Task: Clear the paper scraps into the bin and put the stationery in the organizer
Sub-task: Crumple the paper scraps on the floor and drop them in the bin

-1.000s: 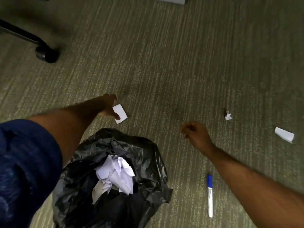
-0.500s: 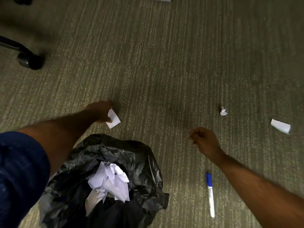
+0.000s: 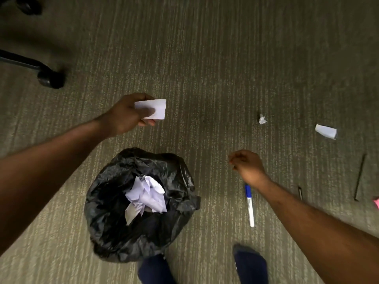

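My left hand pinches a flat white paper scrap just beyond the far rim of the bin, which has a black bag liner and holds crumpled white paper. My right hand hangs loosely curled to the right of the bin, and I see nothing in it. A white marker with a blue cap lies on the carpet below that hand. A small crumpled scrap and a folded scrap lie further right. The organizer is out of view.
A black chair leg with a castor stands at the left. A thin dark stick, a short dark object and a pink edge lie at the right. Dark blue feet stand at the bottom. The floor is green-grey carpet.
My left hand has lifted the flat scrap off the carpet and turned it towards the bin. The right hand has stayed curled near the marker. The view has pulled back.
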Demonstrator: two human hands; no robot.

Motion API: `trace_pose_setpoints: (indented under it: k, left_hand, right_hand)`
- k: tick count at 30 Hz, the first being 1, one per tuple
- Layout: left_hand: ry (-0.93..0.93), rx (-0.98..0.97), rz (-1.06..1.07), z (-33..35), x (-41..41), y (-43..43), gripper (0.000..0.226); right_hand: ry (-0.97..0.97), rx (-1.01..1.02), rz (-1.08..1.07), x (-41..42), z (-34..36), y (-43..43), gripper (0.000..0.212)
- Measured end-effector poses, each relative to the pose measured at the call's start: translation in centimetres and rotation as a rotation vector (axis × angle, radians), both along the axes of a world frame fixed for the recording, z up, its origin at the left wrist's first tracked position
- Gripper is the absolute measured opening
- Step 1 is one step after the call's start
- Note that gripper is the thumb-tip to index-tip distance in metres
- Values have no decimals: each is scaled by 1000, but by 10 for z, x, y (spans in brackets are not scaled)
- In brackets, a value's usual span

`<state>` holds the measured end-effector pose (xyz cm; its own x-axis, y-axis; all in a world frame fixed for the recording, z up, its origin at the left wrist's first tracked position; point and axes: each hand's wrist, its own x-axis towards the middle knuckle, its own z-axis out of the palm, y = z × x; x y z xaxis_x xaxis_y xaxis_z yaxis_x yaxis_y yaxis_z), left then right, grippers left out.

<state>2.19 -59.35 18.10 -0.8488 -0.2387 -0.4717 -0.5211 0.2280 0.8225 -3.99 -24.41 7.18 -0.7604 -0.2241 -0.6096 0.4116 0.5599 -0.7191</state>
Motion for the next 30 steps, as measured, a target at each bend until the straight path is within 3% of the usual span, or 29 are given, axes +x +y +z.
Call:
trace_pose_setpoints:
  k: [6, 8, 15, 17, 19, 23, 30]
  left_hand:
    - [30, 23, 166, 41, 64, 68, 13]
    - [25, 0, 129, 47, 98, 84, 5]
    - [-155, -136, 75, 14, 181, 111, 9]
    - [-202, -153, 105, 2, 194, 111, 16]
    - [-235, -200, 112, -2, 202, 108, 39]
    - [-190, -335, 85, 4, 210, 106, 60]
    - [64, -458, -85, 39, 148, 142, 35]
  right_hand:
    - [-43, -39, -29, 20, 32, 26, 30]
    - [-58, -49, -24, 26, 38, 39, 28]
    - [-49, -36, -4, 40, 54, 78, 12]
    - [-42, -22, 26, 43, 52, 85, 13]
    - [-46, 7, 38, 45, 48, 89, 18]
    - [-79, 35, -5, 54, 36, 88, 16]
    - [-79, 5, -47, 55, 40, 82, 25]
